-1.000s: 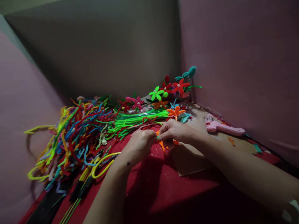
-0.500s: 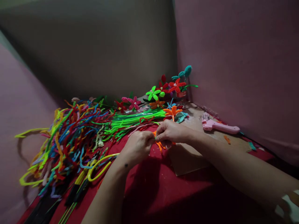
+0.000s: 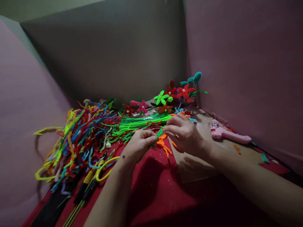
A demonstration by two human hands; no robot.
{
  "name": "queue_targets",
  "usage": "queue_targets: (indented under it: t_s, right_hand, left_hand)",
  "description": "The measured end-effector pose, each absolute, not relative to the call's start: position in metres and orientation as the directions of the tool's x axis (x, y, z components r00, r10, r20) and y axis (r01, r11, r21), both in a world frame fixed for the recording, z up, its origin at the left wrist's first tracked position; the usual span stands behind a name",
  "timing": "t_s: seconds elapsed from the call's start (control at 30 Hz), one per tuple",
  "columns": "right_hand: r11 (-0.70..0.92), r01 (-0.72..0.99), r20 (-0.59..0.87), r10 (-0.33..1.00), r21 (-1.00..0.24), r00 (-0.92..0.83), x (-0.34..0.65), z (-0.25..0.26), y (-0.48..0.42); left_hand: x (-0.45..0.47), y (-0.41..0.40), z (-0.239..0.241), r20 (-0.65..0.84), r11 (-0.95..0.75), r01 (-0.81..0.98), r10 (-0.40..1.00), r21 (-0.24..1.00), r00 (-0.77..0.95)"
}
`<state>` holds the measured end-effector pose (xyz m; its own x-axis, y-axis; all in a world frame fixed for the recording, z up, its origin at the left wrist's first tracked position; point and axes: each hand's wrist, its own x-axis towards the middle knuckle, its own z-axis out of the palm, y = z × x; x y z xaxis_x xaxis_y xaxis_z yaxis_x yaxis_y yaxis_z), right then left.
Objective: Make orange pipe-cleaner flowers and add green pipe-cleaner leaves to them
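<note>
My left hand (image 3: 143, 141) is closed, with a green pipe cleaner (image 3: 160, 132) pinched between thumb and fingers. From that grip the green piece slants up to my right hand (image 3: 186, 132), whose curled fingertips close on its upper end. Just beneath the hands, several orange pipe cleaner pieces (image 3: 163, 146) lie on the red tabletop (image 3: 151, 189). Behind my right hand an orange pipe cleaner flower (image 3: 182, 113) is mostly hidden. A row of bright green pipe cleaners (image 3: 137, 123) lies just beyond my fingers.
To the left is a tangled heap of coloured pipe cleaners (image 3: 80, 138), with yellow-handled scissors (image 3: 104, 170) before it. Finished flowers (image 3: 165, 97) stand at the back. A pink glue gun (image 3: 229, 134) rests at right near a cardboard sheet (image 3: 196, 167). Walls enclose the table.
My hands have moved slightly apart, and the green pipe cleaner now shows between them. More of the orange pieces is visible below. The whole view has shifted, moving the scene rightward.
</note>
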<state>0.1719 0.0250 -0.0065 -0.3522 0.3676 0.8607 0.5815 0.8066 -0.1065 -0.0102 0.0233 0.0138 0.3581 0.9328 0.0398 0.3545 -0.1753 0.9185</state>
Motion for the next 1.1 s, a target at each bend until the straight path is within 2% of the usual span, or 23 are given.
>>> queue_targets:
  t_s: [0.1,0.2,0.33,0.6,0.73,0.93,1.1]
  right_hand:
    - [0.746,0.654,0.828,0.283,0.126,-0.483,0.168,-0.011,0.027]
    - [0.724,0.647,0.805,0.224,0.240,-0.549,0.168,-0.014,0.029]
    - [0.706,0.641,0.776,0.209,0.301,-0.595,0.168,-0.016,0.028]
    - [0.660,0.672,0.752,0.241,0.336,-0.613,0.164,-0.021,0.026]
    - [0.654,0.700,0.784,0.260,0.286,-0.563,0.163,-0.022,0.025]
    - [0.670,0.733,0.849,0.316,0.117,-0.424,0.163,-0.030,0.028]
    - [0.730,0.666,0.916,0.357,-0.153,-0.181,0.168,-0.031,0.031]
  left_hand:
    - [-0.009,0.023,0.013,0.026,-0.141,0.302,0.935,0.943,0.355]
    - [-0.007,0.021,0.013,0.017,-0.126,0.288,0.935,0.949,0.354]
    - [-0.004,0.020,0.012,0.012,-0.122,0.310,0.943,0.943,0.333]
    - [-0.003,0.022,0.008,0.055,-0.162,0.374,0.958,0.913,0.281]
    - [-0.001,0.019,0.009,0.093,-0.206,0.457,0.962,0.865,0.258]
    - [0.000,0.022,0.005,0.181,-0.308,0.585,0.947,0.750,0.267]
    - [0.002,0.022,0.003,0.258,-0.367,0.717,0.930,0.592,0.262]
